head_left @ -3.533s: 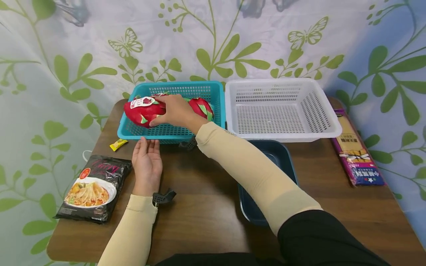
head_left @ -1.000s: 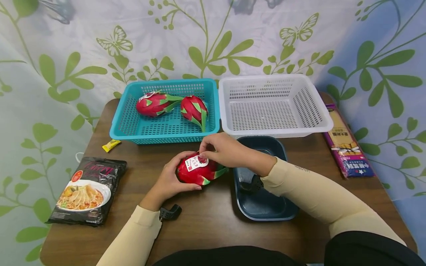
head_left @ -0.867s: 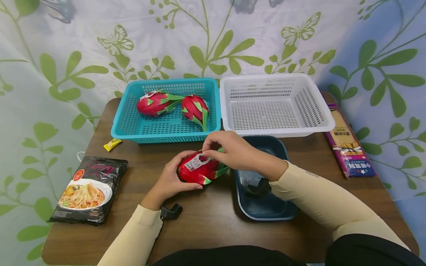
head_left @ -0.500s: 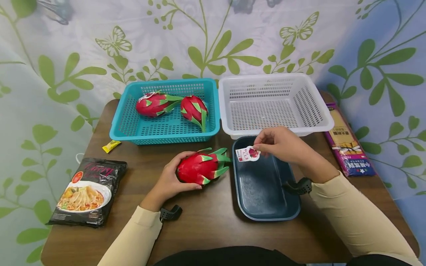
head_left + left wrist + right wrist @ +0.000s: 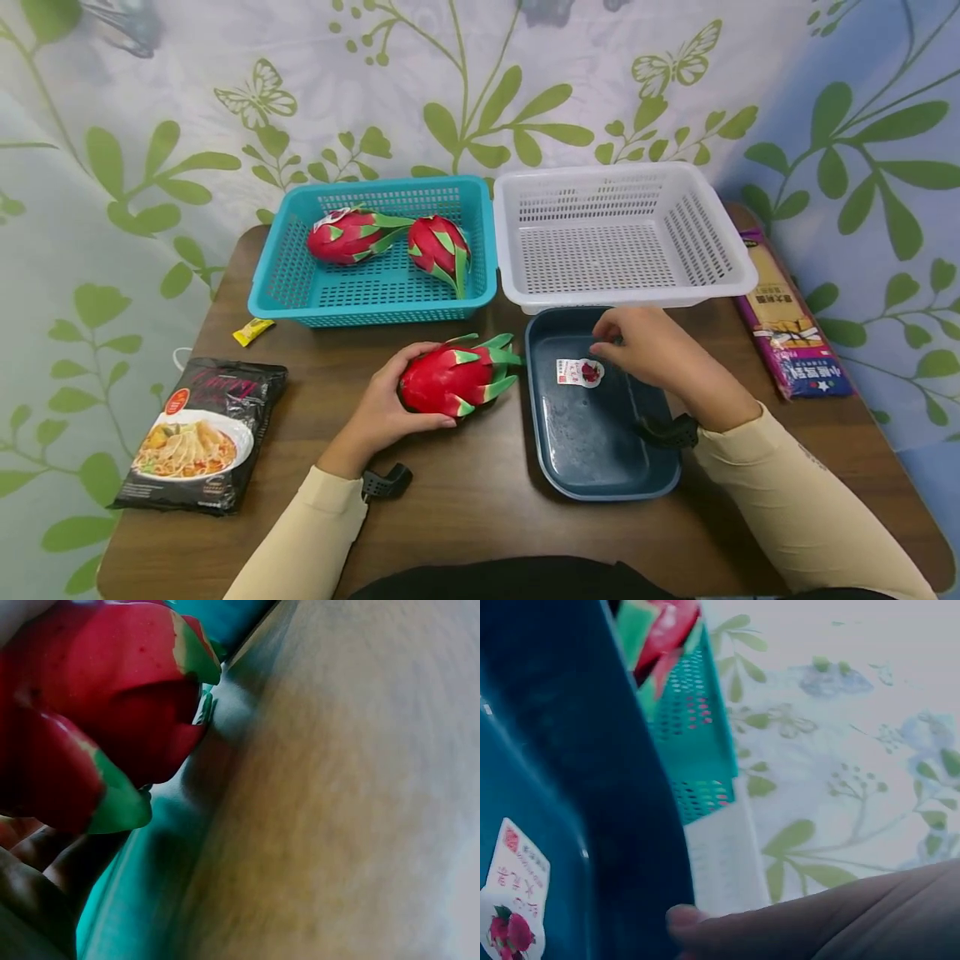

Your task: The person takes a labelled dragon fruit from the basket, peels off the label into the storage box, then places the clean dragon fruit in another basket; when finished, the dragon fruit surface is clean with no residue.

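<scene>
My left hand (image 5: pixel 378 408) grips a red dragon fruit (image 5: pixel 450 382) by its rounded end on the table, green leaf tips pointing right. In the left wrist view the dragon fruit (image 5: pixel 112 697) fills the upper left, fingers partly beneath it. A white label sticker (image 5: pixel 581 372) printed with a red fruit lies inside the dark blue tray (image 5: pixel 592 454). Over the tray's right rear rim hovers my right hand (image 5: pixel 645 350), fingers loosely curled with nothing between them. The right wrist view shows the sticker (image 5: pixel 514 885) in the tray, apart from the fingertip (image 5: pixel 684 916).
Two more dragon fruits (image 5: pixel 348 237) lie in a turquoise basket (image 5: pixel 375 312) at the back left. Beside it stands a white basket (image 5: pixel 630 296). A black noodle packet (image 5: pixel 198 437) and small yellow sachet (image 5: pixel 252 331) are at left, a purple-and-gold packet (image 5: pixel 795 321) at right.
My right hand has peeled the sticker off the dragon fruit, carried it right and let it go in the tray. The left hand took the dragon fruit earlier and keeps its hold.
</scene>
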`<state>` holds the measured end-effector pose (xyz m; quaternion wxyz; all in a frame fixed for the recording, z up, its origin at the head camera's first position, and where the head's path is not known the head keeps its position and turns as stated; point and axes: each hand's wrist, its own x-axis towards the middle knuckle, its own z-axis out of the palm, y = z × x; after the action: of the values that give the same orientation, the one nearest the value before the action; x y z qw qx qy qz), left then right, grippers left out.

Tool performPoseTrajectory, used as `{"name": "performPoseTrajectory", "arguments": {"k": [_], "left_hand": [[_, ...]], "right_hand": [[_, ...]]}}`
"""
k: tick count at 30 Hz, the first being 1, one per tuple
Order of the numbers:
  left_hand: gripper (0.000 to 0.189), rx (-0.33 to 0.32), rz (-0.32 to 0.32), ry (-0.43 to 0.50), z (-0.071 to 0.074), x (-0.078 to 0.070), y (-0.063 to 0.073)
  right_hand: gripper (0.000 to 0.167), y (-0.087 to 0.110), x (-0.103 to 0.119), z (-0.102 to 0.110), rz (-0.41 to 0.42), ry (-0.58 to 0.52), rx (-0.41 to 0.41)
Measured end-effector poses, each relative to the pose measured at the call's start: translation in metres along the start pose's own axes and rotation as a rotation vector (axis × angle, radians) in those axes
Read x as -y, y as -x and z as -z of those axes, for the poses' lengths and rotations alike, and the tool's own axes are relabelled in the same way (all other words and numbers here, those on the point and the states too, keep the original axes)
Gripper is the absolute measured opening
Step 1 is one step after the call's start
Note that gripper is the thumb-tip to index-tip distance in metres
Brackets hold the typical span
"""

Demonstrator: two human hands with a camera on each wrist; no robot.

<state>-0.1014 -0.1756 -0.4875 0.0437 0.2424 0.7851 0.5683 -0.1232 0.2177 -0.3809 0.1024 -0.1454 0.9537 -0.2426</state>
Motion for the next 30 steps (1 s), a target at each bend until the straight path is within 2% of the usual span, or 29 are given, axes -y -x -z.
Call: {"name": "performPoseTrajectory", "arguments": {"k": [3, 5, 7, 10, 12, 13, 14, 16, 19, 21, 26, 30], "left_hand": [[0.094, 0.006, 0.001, -0.004, -0.002, -0.001, 0.000], [0.095, 0.005, 0.009, -0.007, -0.003, -0.002, 0.000], [0.095, 0.005, 0.020, -0.003, -0.003, -0.003, 0.000], [0.096, 0.003, 0.036, 0.004, -0.004, -0.010, 0.000], [0.095, -0.001, 0.035, 0.010, -0.004, -0.011, 0.000], [0.095, -0.004, 0.035, 0.010, -0.003, -0.011, 0.000], [0.095, -0.007, 0.035, 0.007, -0.003, -0.012, 0.000], [0.094, -0.013, 0.027, 0.001, -0.002, -0.007, 0.000], [0.093, -0.012, 0.036, -0.006, -0.001, -0.007, 0.000], [0.094, -0.006, 0.038, -0.007, -0.001, -0.008, -0.001], [0.094, -0.006, 0.056, -0.009, -0.001, -0.007, -0.001], [0.093, -0.014, 0.068, -0.019, -0.002, -0.007, 0.001]], "right_hand": [[0.025, 0.010, -0.006, 0.002, -0.047, -0.110, -0.144], [0.029, 0.017, -0.013, 0.002, -0.110, -0.301, -0.280], [0.034, 0.022, -0.021, -0.001, -0.199, -0.607, -0.439], [0.038, 0.026, -0.034, -0.006, -0.309, -1.142, -0.713], [0.038, 0.028, -0.043, -0.007, -0.382, -1.459, -0.831], [0.039, 0.027, -0.048, -0.007, -0.424, -1.583, -0.857], [0.040, 0.025, -0.053, -0.007, -0.452, -1.704, -0.867], [0.045, 0.021, -0.063, -0.007, -0.496, -1.904, -0.815], [0.043, 0.013, -0.075, -0.010, -0.473, -2.135, -0.734], [0.039, 0.010, -0.079, -0.013, -0.401, -2.234, -0.685], [0.038, 0.005, -0.082, -0.018, -0.237, -2.470, -0.623], [0.031, 0.003, -0.082, -0.018, -0.201, -2.554, -0.618]]}}
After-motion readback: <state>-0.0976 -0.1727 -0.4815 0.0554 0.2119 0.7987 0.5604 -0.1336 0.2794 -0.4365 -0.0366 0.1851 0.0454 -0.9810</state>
